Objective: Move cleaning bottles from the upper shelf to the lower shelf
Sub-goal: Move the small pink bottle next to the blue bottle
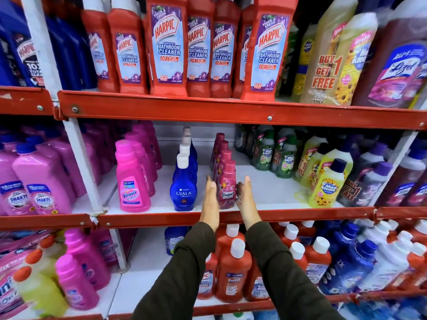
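Nearest, two dark sleeves [191, 271] reach up to the middle shelf [231, 217]. Both hands are flat with fingers straight: the left hand [210, 199] and right hand [246, 198] flank the front Comfort bottle [227, 185], close at its sides; I cannot tell whether they touch it. Beside it stands an Ujala bottle [183, 188]. Above, on the top shelf [208, 110], stand red Harpic bottles [167, 47].

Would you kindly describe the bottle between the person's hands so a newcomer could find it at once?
Look at the middle shelf of the red rack, in the gap between the blue Ujala bottles and the green Max Kleen bottles. A short row of small dark pink bottles runs front to back there. It is the front one, the Comfort bottle, flanked by the left hand and right hand.
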Demonstrator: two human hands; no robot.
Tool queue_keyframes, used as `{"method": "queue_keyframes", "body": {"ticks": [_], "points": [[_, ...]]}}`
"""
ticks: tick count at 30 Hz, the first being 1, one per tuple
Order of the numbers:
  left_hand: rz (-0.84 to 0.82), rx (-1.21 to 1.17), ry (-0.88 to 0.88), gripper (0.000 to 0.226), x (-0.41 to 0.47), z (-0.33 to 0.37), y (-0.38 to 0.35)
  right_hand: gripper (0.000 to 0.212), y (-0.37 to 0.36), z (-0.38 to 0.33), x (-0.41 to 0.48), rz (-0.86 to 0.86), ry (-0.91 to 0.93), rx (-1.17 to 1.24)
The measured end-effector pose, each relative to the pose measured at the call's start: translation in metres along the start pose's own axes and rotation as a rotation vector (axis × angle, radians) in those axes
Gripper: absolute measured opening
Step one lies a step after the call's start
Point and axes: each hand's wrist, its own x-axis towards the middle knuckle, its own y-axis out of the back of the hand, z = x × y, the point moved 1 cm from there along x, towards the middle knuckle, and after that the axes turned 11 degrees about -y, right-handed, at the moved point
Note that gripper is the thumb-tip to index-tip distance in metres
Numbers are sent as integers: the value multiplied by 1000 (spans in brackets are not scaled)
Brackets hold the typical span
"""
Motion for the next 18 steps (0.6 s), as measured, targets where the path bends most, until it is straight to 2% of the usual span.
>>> {"method": "queue_keyframes", "body": {"ticks": [2, 4, 10, 18], "points": [[-12, -69, 109, 48, 5, 0, -4, 76, 0, 1, -2, -31, -4, -31], [-44, -57, 140, 44, 6, -1, -7, 59, -1, 2, -1, -42, -8, -53], [-63, -54, 201, 63, 11, -5, -7, 50, 1, 3, 0, -36, -23, -93], [-49, -11, 230, 69, 15, -16, -8, 49, 5, 9, 1, -25, -2, -102]]}}
